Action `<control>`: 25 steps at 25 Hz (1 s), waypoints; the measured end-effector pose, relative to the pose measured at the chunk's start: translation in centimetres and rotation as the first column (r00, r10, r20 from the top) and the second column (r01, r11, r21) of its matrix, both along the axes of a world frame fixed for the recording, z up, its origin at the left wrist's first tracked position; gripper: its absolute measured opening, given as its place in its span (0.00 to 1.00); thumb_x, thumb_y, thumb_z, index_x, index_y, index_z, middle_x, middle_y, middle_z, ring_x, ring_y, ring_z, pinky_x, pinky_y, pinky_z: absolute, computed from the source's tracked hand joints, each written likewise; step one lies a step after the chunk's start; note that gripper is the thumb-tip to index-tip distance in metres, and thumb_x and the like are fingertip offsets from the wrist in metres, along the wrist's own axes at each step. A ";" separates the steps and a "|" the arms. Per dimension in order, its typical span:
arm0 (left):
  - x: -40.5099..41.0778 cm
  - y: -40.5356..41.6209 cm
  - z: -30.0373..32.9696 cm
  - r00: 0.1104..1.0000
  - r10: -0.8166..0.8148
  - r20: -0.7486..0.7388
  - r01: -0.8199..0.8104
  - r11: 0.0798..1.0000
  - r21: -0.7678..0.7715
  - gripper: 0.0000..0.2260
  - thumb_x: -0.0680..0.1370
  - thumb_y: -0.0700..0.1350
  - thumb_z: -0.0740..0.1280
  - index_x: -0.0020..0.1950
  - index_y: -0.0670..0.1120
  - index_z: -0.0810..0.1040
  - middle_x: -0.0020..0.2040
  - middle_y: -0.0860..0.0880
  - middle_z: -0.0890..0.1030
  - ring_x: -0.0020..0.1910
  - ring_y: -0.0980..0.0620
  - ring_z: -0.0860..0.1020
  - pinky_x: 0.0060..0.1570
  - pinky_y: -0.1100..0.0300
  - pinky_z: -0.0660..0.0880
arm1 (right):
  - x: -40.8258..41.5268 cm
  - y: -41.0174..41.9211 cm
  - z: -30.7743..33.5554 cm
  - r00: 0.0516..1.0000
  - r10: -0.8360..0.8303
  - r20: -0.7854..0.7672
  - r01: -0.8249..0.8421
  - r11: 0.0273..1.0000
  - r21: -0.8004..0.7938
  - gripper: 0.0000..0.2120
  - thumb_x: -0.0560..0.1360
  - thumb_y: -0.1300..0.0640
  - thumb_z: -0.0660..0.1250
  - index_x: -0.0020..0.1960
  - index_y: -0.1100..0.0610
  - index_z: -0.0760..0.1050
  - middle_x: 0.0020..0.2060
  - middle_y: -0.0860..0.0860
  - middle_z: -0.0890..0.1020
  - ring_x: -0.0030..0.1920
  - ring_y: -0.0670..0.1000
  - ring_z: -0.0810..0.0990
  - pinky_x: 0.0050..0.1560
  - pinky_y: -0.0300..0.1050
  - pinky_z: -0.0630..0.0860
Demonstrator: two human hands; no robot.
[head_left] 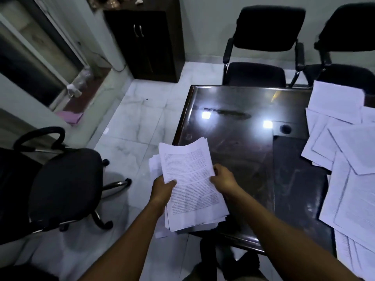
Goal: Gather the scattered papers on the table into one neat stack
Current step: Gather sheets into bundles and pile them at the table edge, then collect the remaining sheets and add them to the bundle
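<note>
1. The person holds a gathered sheaf of printed pages [190, 183] between both hands, above the near-left corner of the dark glossy table [233, 122] and partly out over the tiled floor [129, 122]. The left hand [163, 189] grips the sheaf's left edge with the thumb lying on the top page. The right hand [223, 180] holds the right edge, fingers curled round it.

2. The sheaf is ragged: lower sheets stick out on the left and along the bottom, and the far end curls upward. With only the two side edges held, a loose inner sheet could slide free. It would probably land on the floor, not the table, since much of the sheaf hangs past the table's edge.

3. Many loose sheets [345, 151] lie overlapping on the table's right side, well apart from the sheaf. Some of them reach past the table's far and right edges. Dragging or tugging one from that heap could pull its neighbours over the edge.

4. To collect more, one hand must let go. The sheaf, then held by one edge only, may sag and fan open, undoing the alignment.

5. The tabletop looks slick and reflective. Tapping the sheaf square on it could let the bottom edge skid away, splaying the pages.

6. An office chair [65, 185] stands close on the left; fallen sheets could slip under it.
</note>
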State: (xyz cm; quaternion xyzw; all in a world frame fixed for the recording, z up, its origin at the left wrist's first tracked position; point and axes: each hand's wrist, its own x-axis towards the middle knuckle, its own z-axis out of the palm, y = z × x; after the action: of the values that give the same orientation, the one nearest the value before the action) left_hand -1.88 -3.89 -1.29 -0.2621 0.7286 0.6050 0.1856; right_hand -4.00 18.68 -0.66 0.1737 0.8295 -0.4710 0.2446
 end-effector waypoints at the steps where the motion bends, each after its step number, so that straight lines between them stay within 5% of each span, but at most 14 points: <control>1: 0.6 -0.8 -0.4 1.000 0.006 0.008 -0.006 0.999 -0.038 0.15 0.80 0.39 0.68 0.65 0.52 0.79 0.62 0.49 0.83 0.55 0.50 0.81 0.60 0.52 0.78 | 0.3 -0.9 -0.7 0.999 0.018 0.032 -0.018 1.000 -0.005 0.14 0.77 0.66 0.62 0.62 0.59 0.76 0.59 0.55 0.82 0.54 0.52 0.80 0.51 0.45 0.75; 5: 2.3 -2.4 -0.7 0.999 0.031 -0.013 -0.034 0.963 -0.267 0.21 0.78 0.42 0.71 0.70 0.50 0.71 0.63 0.50 0.79 0.55 0.51 0.79 0.53 0.60 0.74 | 1.2 -2.4 -2.1 0.995 0.082 0.061 -0.084 0.996 0.025 0.16 0.78 0.62 0.66 0.66 0.60 0.76 0.58 0.56 0.82 0.52 0.53 0.80 0.55 0.47 0.77; 10: 1.7 -1.5 -0.4 0.995 0.009 -0.095 -0.045 0.919 -0.391 0.31 0.78 0.44 0.71 0.78 0.47 0.63 0.72 0.47 0.73 0.68 0.46 0.74 0.64 0.55 0.71 | -0.1 -0.3 -1.2 0.998 0.065 -0.015 -0.062 0.989 0.134 0.16 0.77 0.56 0.71 0.63 0.59 0.77 0.59 0.57 0.83 0.57 0.57 0.81 0.57 0.49 0.77; 14: -0.4 2.4 0.4 0.988 -0.068 -0.137 0.012 0.927 -0.375 0.31 0.81 0.46 0.69 0.80 0.47 0.60 0.78 0.47 0.67 0.75 0.46 0.68 0.73 0.53 0.66 | -0.6 4.0 0.9 0.997 -0.039 -0.072 0.047 0.993 0.109 0.20 0.77 0.54 0.72 0.67 0.58 0.75 0.57 0.55 0.84 0.58 0.55 0.81 0.55 0.43 0.73; 19: -3.1 13.1 0.7 0.917 -0.365 -0.162 0.314 0.909 -0.272 0.31 0.80 0.47 0.69 0.81 0.47 0.60 0.79 0.47 0.67 0.77 0.46 0.67 0.75 0.50 0.65 | 3.8 13.9 3.7 0.953 -0.279 -0.116 0.293 0.947 0.133 0.18 0.78 0.51 0.71 0.66 0.55 0.76 0.52 0.51 0.82 0.57 0.56 0.81 0.60 0.55 0.78; 25: -1.6 28.6 0.2 0.752 -0.640 -0.160 0.622 0.769 -0.148 0.27 0.79 0.46 0.71 0.76 0.44 0.68 0.73 0.43 0.74 0.71 0.47 0.73 0.69 0.53 0.71 | 12.2 27.1 4.7 0.754 -0.644 -0.131 0.656 0.747 0.110 0.17 0.74 0.43 0.71 0.59 0.49 0.77 0.52 0.50 0.85 0.54 0.54 0.84 0.59 0.54 0.79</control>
State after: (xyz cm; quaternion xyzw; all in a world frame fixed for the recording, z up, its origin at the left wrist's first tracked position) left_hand -3.46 24.71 -1.07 0.0541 0.8142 0.4985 0.2927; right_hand 8.22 45.79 4.00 0.4491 0.7594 -0.4704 0.0162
